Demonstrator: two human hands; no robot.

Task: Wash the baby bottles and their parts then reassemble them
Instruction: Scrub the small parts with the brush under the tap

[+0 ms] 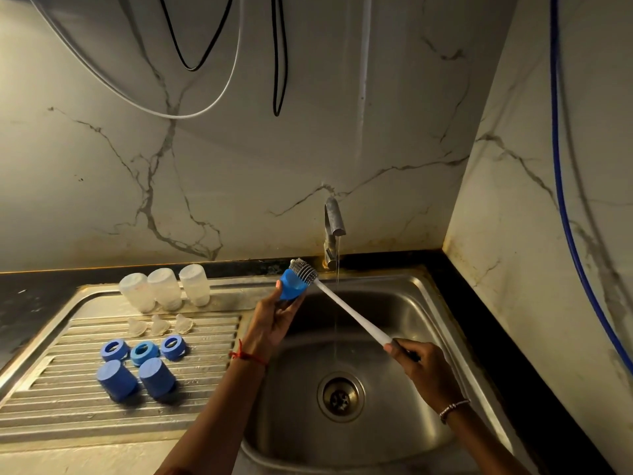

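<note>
My left hand [270, 320] grips a blue bottle cap [291, 285] above the back of the sink. My right hand [416, 363] holds the white handle of a bottle brush [349, 313]; its grey bristle head touches the cap's open end. On the draining board stand three clear bottles [164, 289] upside down, with three clear teats [159, 325] in front of them. Nearer me lie three blue collar rings [144, 351] and two more blue caps [135, 378].
The tap [333, 228] runs a thin stream into the steel sink basin [394, 313], down toward the drain [339, 395]. The black counter edge [479, 320] and marble walls close in at the right. Cables hang on the back wall.
</note>
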